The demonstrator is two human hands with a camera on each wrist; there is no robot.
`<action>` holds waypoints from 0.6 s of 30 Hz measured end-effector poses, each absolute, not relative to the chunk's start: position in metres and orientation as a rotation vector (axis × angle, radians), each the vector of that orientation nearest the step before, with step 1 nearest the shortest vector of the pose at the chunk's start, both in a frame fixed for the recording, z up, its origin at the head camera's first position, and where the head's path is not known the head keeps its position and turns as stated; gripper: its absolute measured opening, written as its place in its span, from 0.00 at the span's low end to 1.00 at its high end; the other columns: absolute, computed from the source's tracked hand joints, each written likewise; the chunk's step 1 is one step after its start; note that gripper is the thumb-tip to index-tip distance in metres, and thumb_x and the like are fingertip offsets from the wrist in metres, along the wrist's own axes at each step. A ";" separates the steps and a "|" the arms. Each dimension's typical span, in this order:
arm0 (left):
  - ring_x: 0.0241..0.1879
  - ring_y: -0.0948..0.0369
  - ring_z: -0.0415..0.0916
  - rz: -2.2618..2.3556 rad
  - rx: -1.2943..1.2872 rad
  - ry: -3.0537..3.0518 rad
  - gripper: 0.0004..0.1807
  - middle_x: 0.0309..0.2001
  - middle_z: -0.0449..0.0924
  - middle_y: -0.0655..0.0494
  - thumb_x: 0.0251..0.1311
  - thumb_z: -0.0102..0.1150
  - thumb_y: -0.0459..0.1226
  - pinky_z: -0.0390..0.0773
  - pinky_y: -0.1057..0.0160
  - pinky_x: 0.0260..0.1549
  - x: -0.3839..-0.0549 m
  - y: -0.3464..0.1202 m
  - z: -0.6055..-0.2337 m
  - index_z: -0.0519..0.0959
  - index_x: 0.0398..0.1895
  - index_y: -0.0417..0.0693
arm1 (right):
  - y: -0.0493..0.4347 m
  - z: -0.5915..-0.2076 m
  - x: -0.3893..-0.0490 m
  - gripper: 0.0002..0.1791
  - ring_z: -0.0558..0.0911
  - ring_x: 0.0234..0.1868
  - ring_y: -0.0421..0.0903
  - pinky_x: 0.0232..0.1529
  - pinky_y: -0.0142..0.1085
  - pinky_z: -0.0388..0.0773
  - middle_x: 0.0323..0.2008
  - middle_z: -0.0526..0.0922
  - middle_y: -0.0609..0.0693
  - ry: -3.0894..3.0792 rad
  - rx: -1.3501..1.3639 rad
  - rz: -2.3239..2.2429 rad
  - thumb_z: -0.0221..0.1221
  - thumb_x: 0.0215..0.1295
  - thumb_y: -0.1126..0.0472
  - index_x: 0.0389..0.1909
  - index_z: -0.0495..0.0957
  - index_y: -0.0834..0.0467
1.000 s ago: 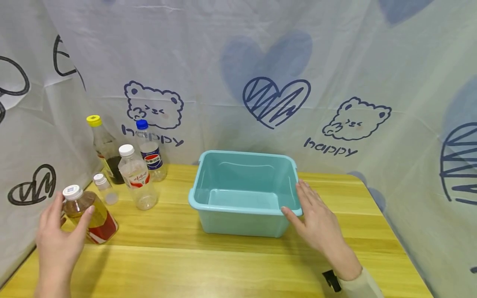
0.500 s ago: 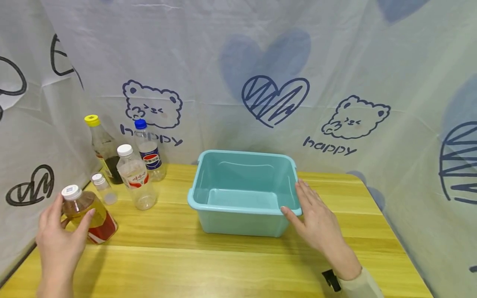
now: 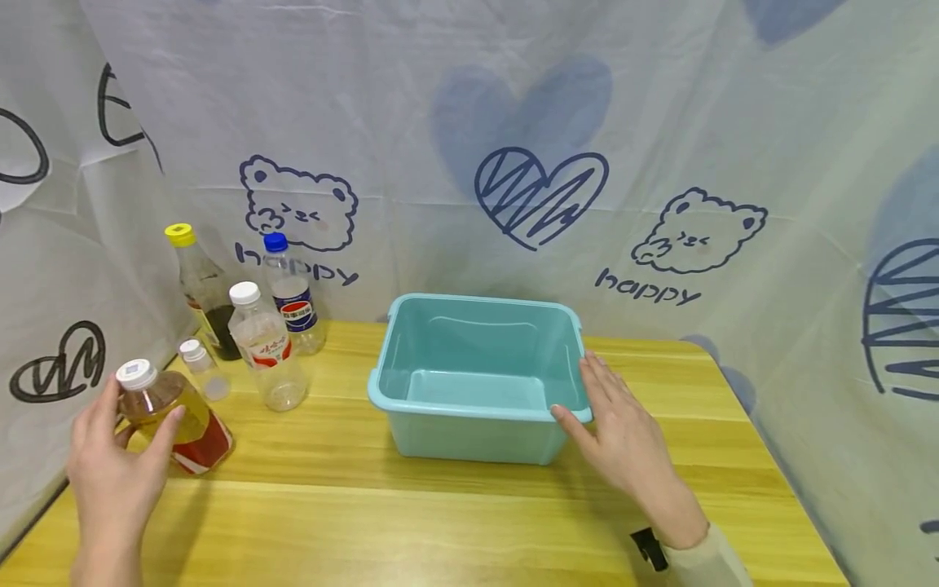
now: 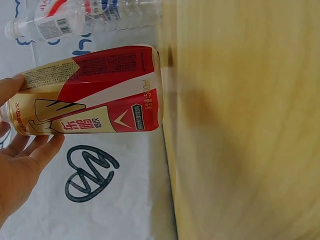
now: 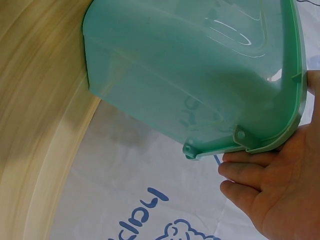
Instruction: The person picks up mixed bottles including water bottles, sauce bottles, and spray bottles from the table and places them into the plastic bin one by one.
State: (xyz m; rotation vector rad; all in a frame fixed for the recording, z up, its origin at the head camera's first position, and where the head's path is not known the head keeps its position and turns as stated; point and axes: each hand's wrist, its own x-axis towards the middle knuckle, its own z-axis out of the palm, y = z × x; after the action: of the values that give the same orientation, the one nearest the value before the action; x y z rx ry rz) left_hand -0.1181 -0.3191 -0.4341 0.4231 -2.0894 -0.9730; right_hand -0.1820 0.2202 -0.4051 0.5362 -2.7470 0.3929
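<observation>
At the left, a drink bottle (image 3: 183, 424) with a white cap, amber contents and a red-and-gold label stands on the table, leaning in this view. My left hand (image 3: 113, 481) holds its upper part between thumb and fingers. The left wrist view shows the thumb (image 4: 11, 87) on one side of the bottle (image 4: 95, 92) and fingers on the other. An aqua plastic tub (image 3: 469, 436) sits mid-table with nothing inside. My right hand (image 3: 631, 440) touches its right front corner, fingers nearly straight along the rim and thumb at the front edge.
Behind the held bottle stand a small white-capped bottle (image 3: 209, 375), a clear white-capped bottle (image 3: 275, 367), a blue-capped Pepsi bottle (image 3: 297, 306) and a yellow-capped bottle (image 3: 209, 302) with dark liquid. Printed cloth (image 3: 411, 122) hangs behind the wooden table (image 3: 352, 522).
The head view has shifted very slightly. Both hands, the drink bottle and the tub keep their places.
</observation>
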 end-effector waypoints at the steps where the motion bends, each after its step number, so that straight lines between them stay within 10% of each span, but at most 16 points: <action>1: 0.65 0.64 0.65 -0.976 0.419 -2.082 0.46 0.69 0.67 0.40 0.61 0.70 0.28 0.69 0.81 0.60 -0.119 -0.318 -0.433 0.63 0.81 0.56 | 0.220 -0.405 -0.182 0.46 0.58 0.79 0.63 0.78 0.57 0.58 0.80 0.55 0.63 -2.748 0.535 0.392 0.49 0.79 0.36 0.79 0.56 0.68; 14: 0.63 0.71 0.65 -0.936 0.284 -2.029 0.50 0.70 0.68 0.41 0.53 0.74 0.22 0.71 0.81 0.58 -0.117 -0.303 -0.416 0.66 0.79 0.58 | 0.220 -0.403 -0.181 0.46 0.59 0.79 0.64 0.77 0.57 0.59 0.80 0.55 0.63 -2.756 0.530 0.391 0.48 0.79 0.35 0.79 0.55 0.68; 18: 0.61 0.73 0.66 -0.925 0.226 -1.998 0.51 0.67 0.70 0.57 0.50 0.75 0.21 0.72 0.81 0.57 -0.118 -0.296 -0.410 0.68 0.79 0.57 | 0.220 -0.403 -0.181 0.47 0.58 0.79 0.63 0.77 0.57 0.59 0.80 0.55 0.63 -2.752 0.532 0.384 0.48 0.79 0.35 0.79 0.55 0.69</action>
State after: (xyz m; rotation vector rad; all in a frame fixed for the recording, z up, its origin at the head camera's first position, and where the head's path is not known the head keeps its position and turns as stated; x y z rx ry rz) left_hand -0.1180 -0.2958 -0.4096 0.2261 -1.9976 -0.9254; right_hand -0.1812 0.2199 -0.4031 0.5317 -2.7524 0.3836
